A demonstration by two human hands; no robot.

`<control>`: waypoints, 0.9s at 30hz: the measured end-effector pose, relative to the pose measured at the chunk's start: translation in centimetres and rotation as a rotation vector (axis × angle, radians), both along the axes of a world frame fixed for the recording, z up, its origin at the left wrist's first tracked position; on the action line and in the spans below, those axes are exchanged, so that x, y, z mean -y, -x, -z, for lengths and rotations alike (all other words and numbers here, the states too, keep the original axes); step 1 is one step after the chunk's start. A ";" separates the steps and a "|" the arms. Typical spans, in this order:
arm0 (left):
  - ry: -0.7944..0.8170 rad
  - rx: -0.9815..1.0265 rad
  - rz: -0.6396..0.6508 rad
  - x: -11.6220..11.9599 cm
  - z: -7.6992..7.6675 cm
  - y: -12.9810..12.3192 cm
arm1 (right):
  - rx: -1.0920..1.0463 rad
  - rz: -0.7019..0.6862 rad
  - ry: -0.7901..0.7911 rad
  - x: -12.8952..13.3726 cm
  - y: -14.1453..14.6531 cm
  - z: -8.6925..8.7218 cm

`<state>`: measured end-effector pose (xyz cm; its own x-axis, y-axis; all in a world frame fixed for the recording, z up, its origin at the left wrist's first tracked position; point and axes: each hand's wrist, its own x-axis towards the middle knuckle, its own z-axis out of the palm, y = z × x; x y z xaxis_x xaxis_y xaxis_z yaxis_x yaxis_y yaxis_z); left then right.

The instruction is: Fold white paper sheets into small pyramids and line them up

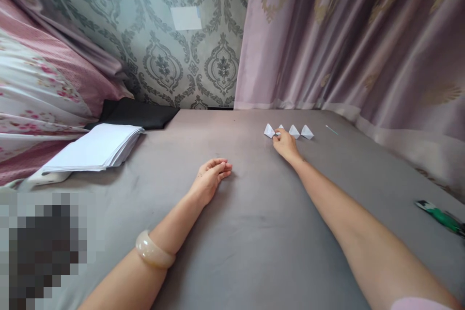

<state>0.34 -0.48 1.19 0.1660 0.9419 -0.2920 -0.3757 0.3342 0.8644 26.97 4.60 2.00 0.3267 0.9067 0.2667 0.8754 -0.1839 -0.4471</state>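
Note:
Several small folded white paper shapes stand in a row at the back right of the grey surface. My right hand reaches to this row, its fingertips at the second paper shape from the left, which is partly hidden by the fingers. To its left is the leftmost paper shape; on the other side are a third and the rightmost one. My left hand rests near the middle of the surface, palm turned inward, fingers loosely curled and slightly apart, holding nothing. A pale bangle circles the left wrist.
A stack of white paper lies at the left, before a folded black cloth. A thin white-and-green stick lies at the back right. A green-handled tool is near the right edge. Curtains hang on both sides.

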 end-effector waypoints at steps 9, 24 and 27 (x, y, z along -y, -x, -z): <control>-0.026 0.010 0.019 0.2 0.0 0.1 | 0.015 -0.357 0.039 8.1 7.2 -0.2; -0.334 -0.576 0.295 -0.7 -1.7 3.9 | 0.074 -0.519 0.041 12.4 9.4 1.0; -0.510 -0.835 0.329 -0.3 -2.7 6.7 | 0.083 -0.546 0.003 12.2 9.2 1.5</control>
<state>-6.35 -0.15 3.86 0.3661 0.9305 -0.0111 0.4526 -0.1676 0.8758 17.77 -7.56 0.46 -0.2135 0.9394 0.2683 0.8761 0.3056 -0.3729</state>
